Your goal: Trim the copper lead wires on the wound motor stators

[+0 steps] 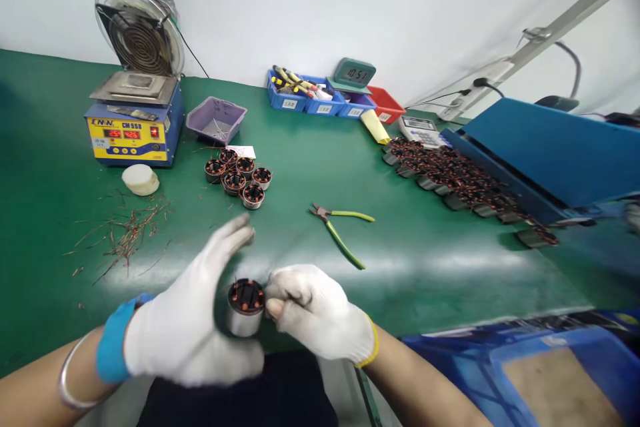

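Note:
A motor stator [245, 320] with a bare metal outer ring and copper windings stands upright at the near edge of the bench. My left hand [185, 320], in a white glove with a blue band at the wrist, is spread open around its left side, fingers and thumb apart. At the stator's right rim, my right hand [320, 313] is closed in a pinch, its thumb tip bare. What lies between those fingers is hidden; a wire or the rim cannot be told apart. Beyond the hands lie green-handled side cutters [327, 220], jaws apart.
Several stators [234, 181] cluster near a purple tray [216, 120]. Wire clippings [130, 233] and a white round pad [141, 180] lie left, before a solder pot [133, 113]. Rows of stators [450, 173] line a blue bin [550, 147]. Tool boxes [290, 101] and a clock [354, 72] stand behind.

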Tool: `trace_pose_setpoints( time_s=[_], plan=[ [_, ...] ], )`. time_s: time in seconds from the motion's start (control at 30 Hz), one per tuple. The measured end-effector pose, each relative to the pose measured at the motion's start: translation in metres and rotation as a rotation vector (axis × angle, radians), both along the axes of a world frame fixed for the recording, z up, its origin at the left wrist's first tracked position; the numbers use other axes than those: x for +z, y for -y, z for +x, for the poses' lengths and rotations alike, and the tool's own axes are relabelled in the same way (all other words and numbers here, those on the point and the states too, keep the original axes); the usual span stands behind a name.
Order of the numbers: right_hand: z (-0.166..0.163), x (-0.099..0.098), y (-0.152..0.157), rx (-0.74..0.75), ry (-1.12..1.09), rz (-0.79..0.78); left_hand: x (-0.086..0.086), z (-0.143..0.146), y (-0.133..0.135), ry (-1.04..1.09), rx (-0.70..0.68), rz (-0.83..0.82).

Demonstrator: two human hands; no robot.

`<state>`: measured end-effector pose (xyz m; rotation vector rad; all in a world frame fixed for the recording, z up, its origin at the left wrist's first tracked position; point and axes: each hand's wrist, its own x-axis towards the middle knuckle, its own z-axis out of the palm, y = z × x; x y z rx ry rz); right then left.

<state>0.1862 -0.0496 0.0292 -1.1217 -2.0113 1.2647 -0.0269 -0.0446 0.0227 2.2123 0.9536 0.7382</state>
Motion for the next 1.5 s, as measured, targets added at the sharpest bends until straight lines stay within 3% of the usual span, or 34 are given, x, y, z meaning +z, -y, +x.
trace_pose_setpoints(
  time_s=[0.07,0.17,0.2,0.23,0.27,0.33,0.4,0.5,0.6,0.7,0.73,0.8,0.9,1.0,1.1,1.2,1.3,1.37,1.5],
  plan=[
    [0.0,-0.005,0.0,-0.042,0.12,0.056,-0.004,0.009,-0.009,-0.155,0.009,-0.077],
    [0.009,-0.015,0.004,-0.125,0.253,-0.194,-0.014,0.017,-0.021,-0.262,0.017,0.013],
    [0.013,-0.016,0.007,-0.16,0.317,-0.21,-0.018,0.018,-0.023,-0.284,0.034,0.037],
    [0.017,-0.016,0.009,-0.209,0.387,-0.13,-0.022,0.018,-0.025,-0.307,0.041,0.043],
    [0.02,-0.014,0.012,-0.251,0.453,0.046,-0.025,0.018,-0.025,-0.331,0.035,0.035],
    [0.022,-0.01,0.015,-0.268,0.565,0.513,-0.029,0.018,-0.025,-0.361,0.023,0.028],
    [0.014,-0.012,0.016,-0.198,0.677,0.859,-0.029,0.02,-0.023,-0.379,0.026,0.044],
    [-0.003,-0.027,0.021,-0.099,0.876,1.011,-0.027,0.022,-0.023,-0.406,0.037,0.055],
    [-0.003,-0.032,0.033,0.013,0.914,0.879,-0.02,0.014,-0.027,-0.407,-0.071,0.037],
    [0.019,-0.014,0.043,0.225,0.644,0.594,-0.008,-0.005,-0.033,-0.339,-0.175,-0.012],
    [0.028,-0.006,0.042,0.221,0.54,0.521,-0.003,-0.011,-0.035,-0.279,-0.147,-0.042],
    [0.038,0.005,0.032,0.055,0.437,0.472,0.005,-0.017,-0.035,-0.132,0.017,-0.114],
    [0.029,0.002,0.001,-0.143,0.439,0.541,0.008,-0.007,-0.027,-0.128,0.275,-0.216],
    [0.003,-0.004,-0.032,-0.011,0.449,0.469,-0.003,0.013,-0.017,-0.335,0.321,-0.256],
    [-0.011,0.002,-0.048,0.084,0.473,0.167,-0.018,0.02,-0.015,-0.37,0.247,-0.168],
    [-0.008,0.009,-0.048,-0.043,0.354,-0.064,-0.024,0.014,-0.019,-0.401,0.103,-0.014],
    [-0.004,0.004,-0.044,-0.243,-0.099,-0.252,-0.023,0.005,-0.024,-0.488,-0.043,0.072],
    [-0.004,-0.004,-0.041,-0.339,-0.324,-0.333,-0.02,0.001,-0.027,-0.502,-0.108,0.019],
    [0.002,-0.015,-0.034,-0.473,-0.226,-0.188,-0.012,0.0,-0.028,-0.353,-0.052,-0.156]
  ],
)
